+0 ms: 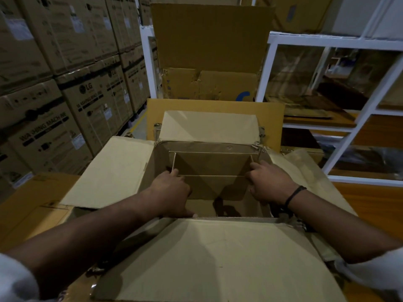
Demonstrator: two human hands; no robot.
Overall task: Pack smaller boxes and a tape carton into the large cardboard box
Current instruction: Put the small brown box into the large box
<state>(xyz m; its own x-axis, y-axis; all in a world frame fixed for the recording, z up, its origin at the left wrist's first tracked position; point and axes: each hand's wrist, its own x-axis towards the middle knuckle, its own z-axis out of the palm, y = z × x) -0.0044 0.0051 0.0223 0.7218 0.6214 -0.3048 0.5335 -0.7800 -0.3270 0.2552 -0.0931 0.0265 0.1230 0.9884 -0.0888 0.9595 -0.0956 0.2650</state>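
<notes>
The large cardboard box (218, 253) stands open in front of me, its four flaps folded outward. Inside it, against the far wall, sits a smaller open-topped box (211, 165). My left hand (172, 192) grips the smaller box's left side and my right hand (269, 182) grips its right side, both reaching down into the large box. A dark shape (224, 209) lies on the large box's floor below my hands; what it is I cannot tell. No tape carton is in sight.
Another open brown carton (209, 51) stands upright behind the large box. Stacked washing-machine cartons (65, 83) form a wall on the left. A white metal rack (327, 40) with wooden shelves stands on the right. Flat cardboard (28, 210) lies at the lower left.
</notes>
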